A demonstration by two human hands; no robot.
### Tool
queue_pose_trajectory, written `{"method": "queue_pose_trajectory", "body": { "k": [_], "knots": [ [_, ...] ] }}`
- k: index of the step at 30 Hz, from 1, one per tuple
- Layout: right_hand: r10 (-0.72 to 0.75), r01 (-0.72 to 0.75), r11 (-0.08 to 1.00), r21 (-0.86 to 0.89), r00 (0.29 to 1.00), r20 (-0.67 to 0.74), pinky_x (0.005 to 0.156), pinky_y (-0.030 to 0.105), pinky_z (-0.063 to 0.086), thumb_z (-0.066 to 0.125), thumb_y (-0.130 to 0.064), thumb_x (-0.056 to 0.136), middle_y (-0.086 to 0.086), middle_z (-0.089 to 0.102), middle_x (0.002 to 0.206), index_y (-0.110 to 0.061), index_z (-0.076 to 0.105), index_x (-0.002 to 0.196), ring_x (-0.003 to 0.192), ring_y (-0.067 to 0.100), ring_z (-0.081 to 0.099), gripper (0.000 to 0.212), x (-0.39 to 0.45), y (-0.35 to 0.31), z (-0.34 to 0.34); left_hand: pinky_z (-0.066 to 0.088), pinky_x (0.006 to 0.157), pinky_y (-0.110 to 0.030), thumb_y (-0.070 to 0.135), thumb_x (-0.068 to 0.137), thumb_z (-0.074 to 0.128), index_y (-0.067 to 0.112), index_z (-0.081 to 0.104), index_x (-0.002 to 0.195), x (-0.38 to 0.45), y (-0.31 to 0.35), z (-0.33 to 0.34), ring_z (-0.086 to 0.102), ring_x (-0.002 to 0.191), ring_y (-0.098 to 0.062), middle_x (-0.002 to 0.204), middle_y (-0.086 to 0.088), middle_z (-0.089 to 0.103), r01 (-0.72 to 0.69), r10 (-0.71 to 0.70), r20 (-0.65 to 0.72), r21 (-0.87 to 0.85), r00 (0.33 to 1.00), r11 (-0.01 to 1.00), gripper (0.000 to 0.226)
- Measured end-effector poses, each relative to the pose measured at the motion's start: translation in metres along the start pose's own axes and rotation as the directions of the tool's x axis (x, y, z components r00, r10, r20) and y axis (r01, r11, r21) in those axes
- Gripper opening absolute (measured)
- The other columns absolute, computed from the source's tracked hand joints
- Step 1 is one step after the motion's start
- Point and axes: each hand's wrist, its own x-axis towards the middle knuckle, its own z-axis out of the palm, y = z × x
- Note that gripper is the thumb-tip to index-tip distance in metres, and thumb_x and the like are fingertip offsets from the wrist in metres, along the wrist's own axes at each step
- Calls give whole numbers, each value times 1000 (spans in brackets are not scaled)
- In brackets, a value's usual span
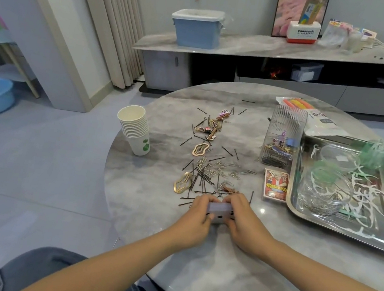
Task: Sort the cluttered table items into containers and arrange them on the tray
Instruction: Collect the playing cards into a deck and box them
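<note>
Both hands hold a stack of playing cards (219, 209) just above the round marble table (191, 267), near its front. My left hand (196, 213) grips the stack's left end and my right hand (243, 220) grips its right end. Beyond the hands lie scattered black hairpins and paper clips (209, 171), gold hair clips (182, 182) and small coloured clips (215, 123). A steel tray (340, 227) at the right holds clear jars (322, 192) and white and green floss picks. A tall clear container (283, 137) with clips stands left of the tray.
A stack of paper cups (136, 129) stands at the table's left edge. A card box (276, 185) lies beside the tray, and a snack bag (317, 120) behind it. A long cabinet with a blue bin (198, 28) runs along the back wall.
</note>
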Motion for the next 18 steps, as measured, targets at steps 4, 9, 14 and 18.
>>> {"method": "queue_pose_trajectory", "body": {
  "k": [4,9,14,18],
  "knots": [
    [-14,16,998,-54,999,43,87,17,33,52,1,84,-1,33,114,-10,42,119,102,15,42,38,1,1,-2,30,94,-22,6,95,42,7,38,126,5,-3,-2,39,112,-18,122,-6,35,-6,4,15,132,1000,991,31],
    [73,-66,995,-72,993,93,88,27,39,50,-6,90,3,42,116,-12,44,117,104,21,49,29,5,-2,-12,30,77,-22,12,97,43,7,42,122,8,6,-7,44,101,-17,121,-9,46,40,-40,-3,182,999,982,26],
    [170,-177,978,108,983,67,81,22,39,60,-14,89,-3,52,111,-16,47,122,105,17,54,36,15,-13,-50,37,75,-24,17,95,50,12,50,119,25,30,-36,51,95,-15,108,-2,56,73,-72,-5,94,997,993,25],
    [307,-353,745,566,935,179,84,41,55,58,-9,91,9,62,110,-13,51,116,98,24,63,26,11,-15,-89,39,56,-23,26,97,48,19,50,119,39,62,-45,49,68,-8,98,1,56,153,-152,53,-8,987,988,23]
  ]
}}
